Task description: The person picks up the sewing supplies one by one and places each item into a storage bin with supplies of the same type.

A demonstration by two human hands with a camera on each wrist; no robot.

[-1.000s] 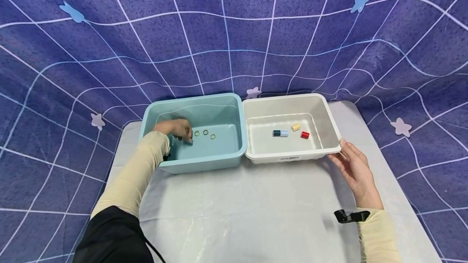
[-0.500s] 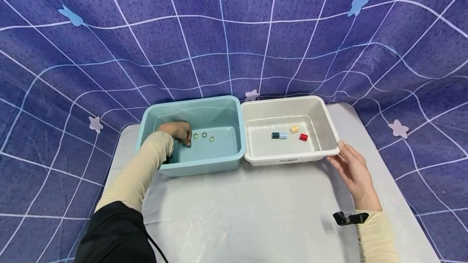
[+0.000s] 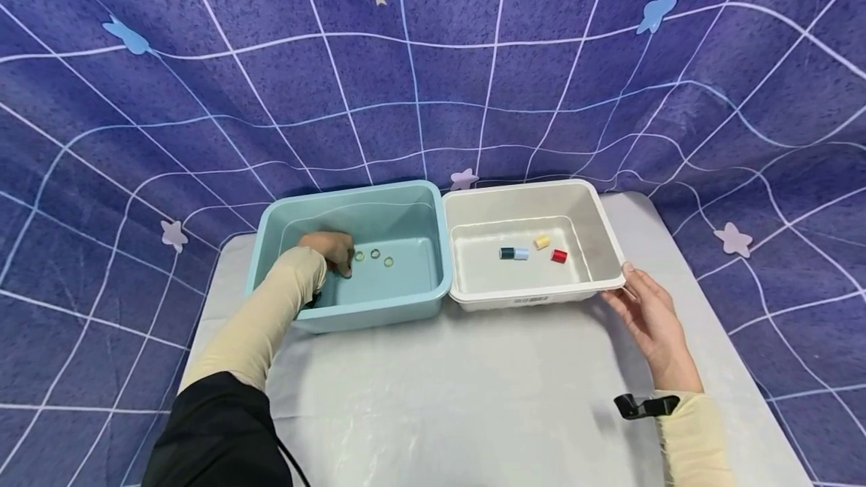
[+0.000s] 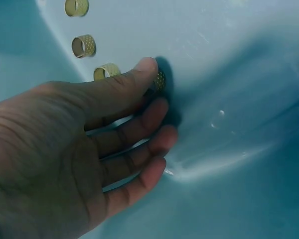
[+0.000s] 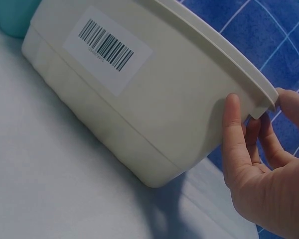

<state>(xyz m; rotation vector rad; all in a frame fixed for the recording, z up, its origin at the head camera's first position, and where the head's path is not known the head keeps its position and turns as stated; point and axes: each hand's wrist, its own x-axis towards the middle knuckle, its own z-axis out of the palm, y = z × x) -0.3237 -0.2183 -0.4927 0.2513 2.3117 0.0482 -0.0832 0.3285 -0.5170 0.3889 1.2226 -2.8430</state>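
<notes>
Inside the teal bin [image 3: 368, 309], my left hand [image 3: 330, 246] reaches down to the floor near the left side. In the left wrist view its thumb and index finger pinch a gold dimpled thimble ring [image 4: 161, 79], mostly hidden behind the thumb. Its other fingers are loosely bent. Three more ring thimbles stand in a row beside the hand: a near one [image 4: 109, 68], a middle one [image 4: 91, 45] and a far one [image 4: 80, 7]. My right hand [image 3: 655, 316] grips the near right corner of the white bin [image 5: 154, 94], thumb at the rim and fingers against the outside wall.
In the white bin lie a dark thread spool [image 3: 507, 253], a light blue spool [image 3: 521, 254], a yellow spool [image 3: 541, 242] and a red spool [image 3: 558, 255]. Both bins stand side by side on a white-covered table [image 3: 460, 397], before a purple curtain [image 3: 433, 74].
The head view has tilted up slightly, so the bins sit a little lower and further left. My left hand stays by the bin floor with small finger movements; my right hand keeps its grip.
</notes>
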